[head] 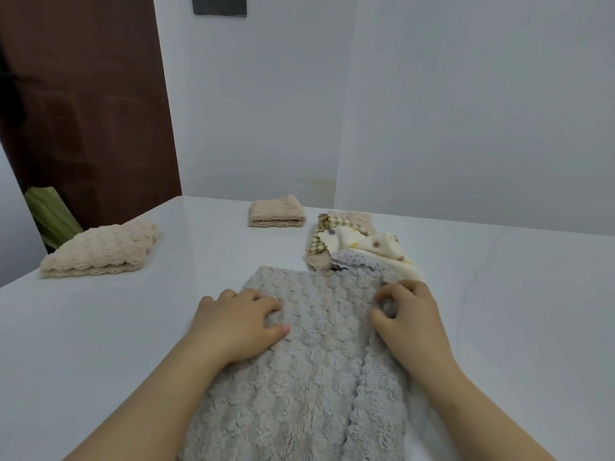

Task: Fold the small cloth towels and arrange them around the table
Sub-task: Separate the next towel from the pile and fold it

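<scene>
Left hand [239, 322] presses grey towel [299, 377] flat, fingers close together, likely as anchor; right hand [411, 324], fingers curled, pinches its doubled right edge, seemingly squaring the fold.

grey towel [299, 377] cut off at bottom edge, cloth pile [349, 241] partly behind it, dark panel [219, 5] cropped at top

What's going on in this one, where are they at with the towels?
A person is folding a grey towel on the white table. The left hand rests on its left side, and the right hand pinches its right side, where a flap is already turned over. The left beige towel and the far beige towel lie folded. A pile of unfolded cloths sits just behind the grey one.
</scene>
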`<state>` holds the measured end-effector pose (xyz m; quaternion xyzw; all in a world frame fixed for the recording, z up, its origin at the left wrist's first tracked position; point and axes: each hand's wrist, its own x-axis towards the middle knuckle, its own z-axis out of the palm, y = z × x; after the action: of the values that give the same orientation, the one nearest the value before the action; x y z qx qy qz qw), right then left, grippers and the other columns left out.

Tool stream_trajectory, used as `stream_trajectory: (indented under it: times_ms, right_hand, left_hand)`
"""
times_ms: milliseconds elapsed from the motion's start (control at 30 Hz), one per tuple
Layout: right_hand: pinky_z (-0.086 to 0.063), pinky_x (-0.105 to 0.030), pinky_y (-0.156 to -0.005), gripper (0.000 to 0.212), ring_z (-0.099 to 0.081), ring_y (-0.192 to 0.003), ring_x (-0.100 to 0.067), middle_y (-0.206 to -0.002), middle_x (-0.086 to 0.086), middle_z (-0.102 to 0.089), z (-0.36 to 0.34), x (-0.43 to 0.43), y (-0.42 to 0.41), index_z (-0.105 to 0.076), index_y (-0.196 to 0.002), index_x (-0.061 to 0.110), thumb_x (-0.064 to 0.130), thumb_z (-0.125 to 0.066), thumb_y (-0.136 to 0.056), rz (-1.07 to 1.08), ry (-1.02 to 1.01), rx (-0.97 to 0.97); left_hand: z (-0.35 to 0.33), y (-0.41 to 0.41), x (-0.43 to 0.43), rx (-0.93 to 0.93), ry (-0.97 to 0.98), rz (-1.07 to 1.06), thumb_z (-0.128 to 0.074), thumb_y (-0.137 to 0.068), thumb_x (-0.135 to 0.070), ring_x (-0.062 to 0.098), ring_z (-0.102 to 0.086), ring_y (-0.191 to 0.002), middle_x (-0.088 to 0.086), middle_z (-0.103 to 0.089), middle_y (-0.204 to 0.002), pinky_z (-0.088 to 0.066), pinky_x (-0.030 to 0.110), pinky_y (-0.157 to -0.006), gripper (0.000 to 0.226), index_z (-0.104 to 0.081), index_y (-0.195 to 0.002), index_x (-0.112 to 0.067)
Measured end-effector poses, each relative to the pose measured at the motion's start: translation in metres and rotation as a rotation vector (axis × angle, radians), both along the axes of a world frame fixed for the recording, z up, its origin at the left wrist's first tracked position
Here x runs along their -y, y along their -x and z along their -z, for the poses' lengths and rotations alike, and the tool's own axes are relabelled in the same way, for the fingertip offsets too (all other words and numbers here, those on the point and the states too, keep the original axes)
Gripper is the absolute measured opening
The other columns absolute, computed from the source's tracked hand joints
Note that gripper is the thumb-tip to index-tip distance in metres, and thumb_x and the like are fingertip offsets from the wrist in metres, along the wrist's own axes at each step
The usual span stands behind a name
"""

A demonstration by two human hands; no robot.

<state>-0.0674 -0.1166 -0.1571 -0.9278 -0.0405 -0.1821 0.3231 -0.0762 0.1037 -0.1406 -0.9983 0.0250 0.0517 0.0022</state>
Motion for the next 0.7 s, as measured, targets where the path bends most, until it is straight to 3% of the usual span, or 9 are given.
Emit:
stream_trajectory:
  times_ms: [100,200,267,300,400,567,700]
  right_hand:
    - [-0.024,-0.009,-0.071,0.021,-0.042,-0.095,-0.006,-0.104,0.007,-0.047,-0.003,0.003,-0.001,-0.059,-0.098,0.018,0.008,-0.057,-0.080,-0.024,-0.085,0.077]
    - [-0.029,-0.013,-0.081,0.029,-0.045,-0.099,-0.005,-0.102,0.012,-0.051,-0.005,-0.002,0.001,-0.061,-0.104,0.017,0.004,-0.060,-0.078,-0.055,-0.158,0.191]
    - [-0.033,-0.019,-0.089,0.034,-0.043,-0.106,-0.004,-0.104,0.018,-0.050,-0.003,-0.006,0.002,-0.062,-0.106,0.018,0.002,-0.062,-0.076,-0.093,-0.161,0.243]
    - [-0.033,-0.020,-0.091,0.037,-0.041,-0.106,-0.001,-0.104,0.023,-0.049,-0.003,-0.007,0.002,-0.062,-0.107,0.018,0.000,-0.062,-0.075,-0.108,-0.162,0.265]
    - [-0.026,-0.018,-0.097,0.044,-0.031,-0.109,0.007,-0.108,0.036,-0.038,-0.003,-0.005,-0.002,-0.058,-0.113,0.020,-0.001,-0.063,-0.075,-0.120,-0.161,0.279]
    - [-0.027,-0.027,-0.108,0.058,-0.031,-0.127,-0.008,-0.132,0.015,-0.037,-0.001,0.008,-0.013,-0.047,-0.131,0.018,0.004,-0.063,-0.077,-0.059,-0.186,0.181]
    - [-0.033,-0.036,-0.104,0.069,-0.040,-0.127,-0.023,-0.142,0.001,-0.041,0.006,0.015,-0.023,-0.048,-0.131,0.015,0.030,-0.055,-0.064,0.006,-0.065,-0.043]
  left_hand:
    - [-0.008,0.005,0.000,-0.006,-0.047,-0.095,-0.030,-0.087,-0.065,0.021,-0.040,-0.122,-0.004,-0.046,-0.129,-0.030,0.038,-0.096,0.043,-0.046,-0.116,-0.037]
    - [-0.007,0.005,0.004,0.223,-0.036,-0.110,-0.029,-0.090,-0.059,0.020,-0.044,-0.112,-0.002,-0.051,-0.117,-0.033,0.035,-0.091,0.040,-0.053,-0.099,-0.029]
    - [0.002,0.001,0.006,0.368,0.118,-0.039,-0.030,-0.090,-0.058,0.019,-0.040,-0.123,-0.001,-0.045,-0.133,-0.032,0.035,-0.100,0.043,-0.054,-0.112,-0.030]
    - [0.006,-0.002,0.008,0.353,0.202,0.021,-0.029,-0.089,-0.060,0.019,-0.031,-0.133,-0.001,-0.035,-0.144,-0.027,0.035,-0.107,0.049,-0.048,-0.124,-0.033]
    - [0.021,-0.008,0.014,0.099,0.213,0.134,-0.020,-0.089,-0.064,0.017,-0.005,-0.145,-0.006,-0.004,-0.157,-0.008,0.040,-0.118,0.060,-0.014,-0.144,-0.041]
    - [0.029,-0.017,0.013,0.005,0.114,0.074,-0.015,-0.090,-0.064,0.017,0.003,-0.145,-0.010,0.001,-0.157,0.000,0.043,-0.116,0.059,-0.005,-0.144,-0.044]
    - [0.028,-0.018,0.009,-0.012,0.094,-0.001,-0.014,-0.087,-0.068,0.018,0.004,-0.145,-0.011,0.004,-0.157,0.000,0.046,-0.115,0.063,-0.002,-0.144,-0.045]
